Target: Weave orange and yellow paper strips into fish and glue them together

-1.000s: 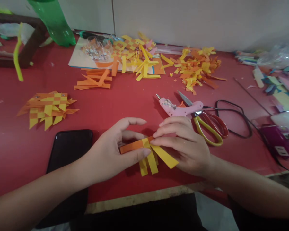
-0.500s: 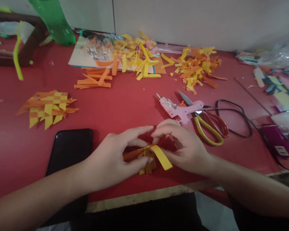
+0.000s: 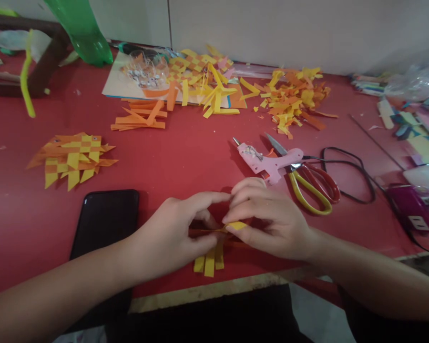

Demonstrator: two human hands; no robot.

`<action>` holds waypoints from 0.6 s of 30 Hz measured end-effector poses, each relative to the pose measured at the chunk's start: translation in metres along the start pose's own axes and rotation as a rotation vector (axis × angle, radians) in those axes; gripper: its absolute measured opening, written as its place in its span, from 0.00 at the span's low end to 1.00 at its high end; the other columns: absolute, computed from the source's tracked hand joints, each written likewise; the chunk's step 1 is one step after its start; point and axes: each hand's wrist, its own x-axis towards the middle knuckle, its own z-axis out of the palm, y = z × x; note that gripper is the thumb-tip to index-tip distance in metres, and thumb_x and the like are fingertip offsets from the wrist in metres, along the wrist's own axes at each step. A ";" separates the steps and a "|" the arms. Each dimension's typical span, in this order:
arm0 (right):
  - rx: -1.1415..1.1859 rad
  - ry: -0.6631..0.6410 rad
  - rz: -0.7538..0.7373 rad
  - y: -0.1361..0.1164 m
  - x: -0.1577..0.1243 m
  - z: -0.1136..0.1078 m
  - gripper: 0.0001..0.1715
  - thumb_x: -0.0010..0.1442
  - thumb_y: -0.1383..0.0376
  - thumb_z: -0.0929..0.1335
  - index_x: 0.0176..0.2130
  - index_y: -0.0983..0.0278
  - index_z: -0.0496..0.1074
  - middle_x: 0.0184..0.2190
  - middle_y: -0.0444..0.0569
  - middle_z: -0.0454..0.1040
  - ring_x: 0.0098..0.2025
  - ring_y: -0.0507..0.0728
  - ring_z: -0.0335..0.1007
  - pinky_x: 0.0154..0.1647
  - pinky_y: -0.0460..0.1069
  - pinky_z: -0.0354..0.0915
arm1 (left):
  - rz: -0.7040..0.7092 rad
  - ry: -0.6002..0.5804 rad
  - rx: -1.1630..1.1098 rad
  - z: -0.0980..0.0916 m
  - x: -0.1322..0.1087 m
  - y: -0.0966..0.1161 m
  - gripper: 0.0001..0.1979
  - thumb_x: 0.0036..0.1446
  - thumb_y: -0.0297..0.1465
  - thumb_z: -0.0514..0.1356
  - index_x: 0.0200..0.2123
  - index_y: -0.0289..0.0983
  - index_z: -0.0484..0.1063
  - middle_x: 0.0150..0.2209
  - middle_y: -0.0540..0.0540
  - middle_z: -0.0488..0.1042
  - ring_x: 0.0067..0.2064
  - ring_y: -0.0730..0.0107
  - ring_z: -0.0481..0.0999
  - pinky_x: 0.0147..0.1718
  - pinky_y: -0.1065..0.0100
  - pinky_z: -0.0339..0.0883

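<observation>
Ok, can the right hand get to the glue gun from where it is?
Probably yes: the glue gun lies just beyond the right hand, nothing between, though it holds paper strips.

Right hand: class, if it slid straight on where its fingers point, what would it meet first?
The right hand points at the left hand, with paper strips pinched between them. Straight on, it would probably meet the left hand's fingers first; they look nearly touching, though depth is unclear.
</observation>
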 end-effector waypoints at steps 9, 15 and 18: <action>-0.050 0.148 0.006 -0.002 0.000 -0.002 0.05 0.62 0.70 0.69 0.37 0.61 0.74 0.29 0.45 0.75 0.34 0.53 0.70 0.38 0.53 0.69 | -0.032 0.142 -0.029 -0.001 0.001 -0.002 0.21 0.55 0.26 0.63 0.53 0.41 0.73 0.30 0.55 0.79 0.32 0.76 0.80 0.34 0.77 0.73; -0.257 0.166 -0.069 -0.004 -0.002 -0.005 0.02 0.61 0.68 0.70 0.36 0.61 0.73 0.29 0.45 0.75 0.35 0.54 0.70 0.40 0.54 0.69 | 0.014 0.374 0.104 -0.005 0.004 0.001 0.03 0.57 0.31 0.64 0.35 0.38 0.75 0.32 0.51 0.78 0.34 0.73 0.78 0.36 0.74 0.72; -0.443 0.185 -0.114 -0.002 -0.005 0.001 0.09 0.60 0.58 0.72 0.36 0.61 0.74 0.32 0.47 0.75 0.41 0.59 0.70 0.44 0.57 0.66 | -0.014 0.413 0.071 -0.006 0.005 0.000 0.05 0.58 0.33 0.65 0.33 0.38 0.74 0.31 0.51 0.78 0.33 0.73 0.77 0.35 0.73 0.72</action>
